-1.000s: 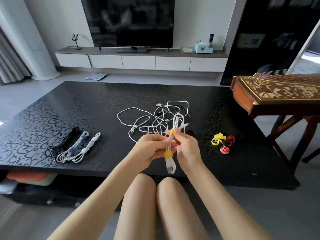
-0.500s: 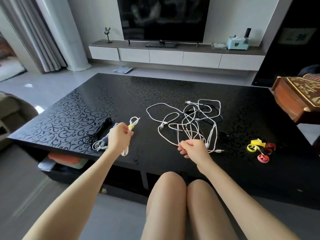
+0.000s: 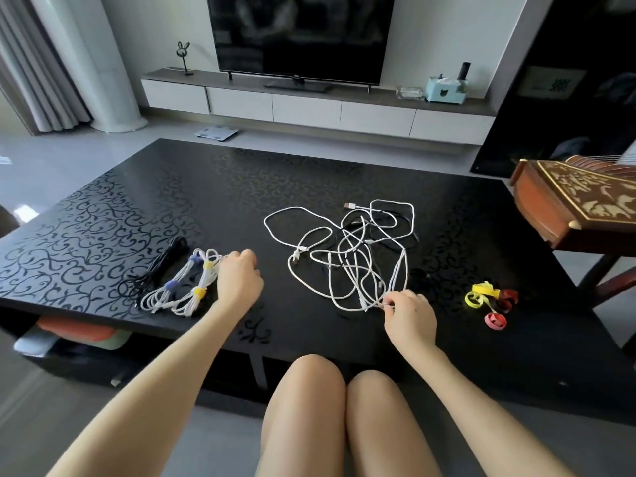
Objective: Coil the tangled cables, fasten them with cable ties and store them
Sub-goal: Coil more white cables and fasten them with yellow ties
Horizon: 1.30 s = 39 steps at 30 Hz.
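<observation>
The yellow-tied coil [image 3: 199, 291], lately held aloft, is now laid on the bench [image 3: 241, 187] at near left among the finished bundles [image 3: 168, 287], the left hand [image 3: 237, 284] set against it with grip indeterminate, while a near strand of the tangled cables [image 3: 344, 249] is pinched by the right hand [image 3: 411, 316] fingers [image 3: 390, 301].
</observation>
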Each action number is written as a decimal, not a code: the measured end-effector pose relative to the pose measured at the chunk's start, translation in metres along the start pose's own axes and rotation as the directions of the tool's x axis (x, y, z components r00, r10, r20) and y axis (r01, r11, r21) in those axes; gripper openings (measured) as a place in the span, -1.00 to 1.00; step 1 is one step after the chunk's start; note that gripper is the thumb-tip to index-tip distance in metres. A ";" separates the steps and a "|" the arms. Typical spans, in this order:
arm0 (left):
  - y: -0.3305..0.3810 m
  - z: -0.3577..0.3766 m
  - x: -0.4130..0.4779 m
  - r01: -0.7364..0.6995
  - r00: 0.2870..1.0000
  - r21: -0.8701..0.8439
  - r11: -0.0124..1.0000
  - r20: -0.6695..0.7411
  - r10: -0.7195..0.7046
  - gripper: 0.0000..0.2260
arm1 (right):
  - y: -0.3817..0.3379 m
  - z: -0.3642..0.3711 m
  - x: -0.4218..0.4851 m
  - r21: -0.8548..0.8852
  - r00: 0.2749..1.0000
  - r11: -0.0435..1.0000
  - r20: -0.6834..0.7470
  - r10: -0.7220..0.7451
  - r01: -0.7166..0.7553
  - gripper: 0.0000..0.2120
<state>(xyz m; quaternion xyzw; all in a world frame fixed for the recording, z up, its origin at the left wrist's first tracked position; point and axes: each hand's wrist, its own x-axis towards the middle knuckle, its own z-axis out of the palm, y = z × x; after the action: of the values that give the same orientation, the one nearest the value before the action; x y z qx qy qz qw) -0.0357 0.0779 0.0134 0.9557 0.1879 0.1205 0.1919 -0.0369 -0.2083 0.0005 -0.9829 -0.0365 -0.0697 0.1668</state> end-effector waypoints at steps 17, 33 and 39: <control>0.111 0.091 -0.052 -0.472 0.846 0.087 0.877 0.324 0.423 -0.78 | 0.052 0.006 0.028 -0.223 0.984 0.961 0.097 -0.146 0.165 -0.82; 0.123 0.013 0.038 0.070 0.996 -0.303 0.950 0.076 -0.050 -0.86 | -0.006 -0.211 0.132 0.525 0.937 0.822 -0.349 -0.029 0.221 -0.91; 0.149 -0.023 0.041 0.037 0.994 -0.338 0.941 0.112 0.001 -0.55 | -0.053 -0.277 0.152 0.586 0.895 0.726 -0.438 -0.090 0.360 -0.91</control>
<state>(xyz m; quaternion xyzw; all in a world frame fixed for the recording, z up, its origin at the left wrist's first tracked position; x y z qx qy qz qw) 0.0410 -0.0249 0.1023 0.9118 0.1621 0.0963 0.3647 0.0740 -0.2430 0.2990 -0.8170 -0.1469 -0.2612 0.4926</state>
